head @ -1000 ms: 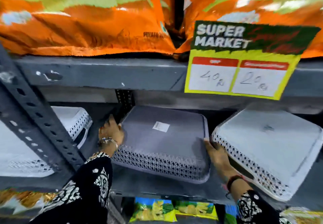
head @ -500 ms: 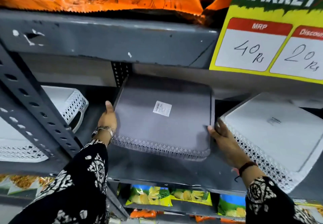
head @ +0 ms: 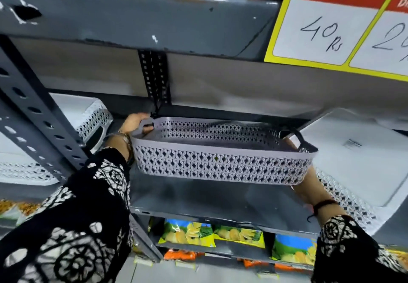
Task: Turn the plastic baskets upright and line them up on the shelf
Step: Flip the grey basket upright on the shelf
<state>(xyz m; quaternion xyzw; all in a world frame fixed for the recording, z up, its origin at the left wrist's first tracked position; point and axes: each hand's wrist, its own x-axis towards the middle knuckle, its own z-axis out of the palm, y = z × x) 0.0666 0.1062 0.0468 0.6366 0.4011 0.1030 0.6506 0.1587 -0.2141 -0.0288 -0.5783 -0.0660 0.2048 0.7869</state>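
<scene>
A grey lattice-sided plastic basket (head: 218, 165) is held upright, open side up, a little above the grey metal shelf (head: 198, 203). My left hand (head: 134, 125) grips its left handle. My right hand (head: 309, 185) holds the basket's right end from below and is partly hidden behind it. A white basket (head: 353, 168) lies upside down on the shelf to the right, tilted. Another white basket (head: 88, 117) lies upside down to the left, behind the upright post.
A perforated grey upright post (head: 37, 115) crosses the left foreground. The shelf above (head: 143, 18) hangs low over the baskets, with a yellow price sign (head: 331, 29) at the right. Snack packets (head: 212, 234) fill the shelf below.
The grey basket was upside down with its bottom facing me; now it is turned open side up and lifted off the shelf. My left hand moved to its handle, my right under its right end.
</scene>
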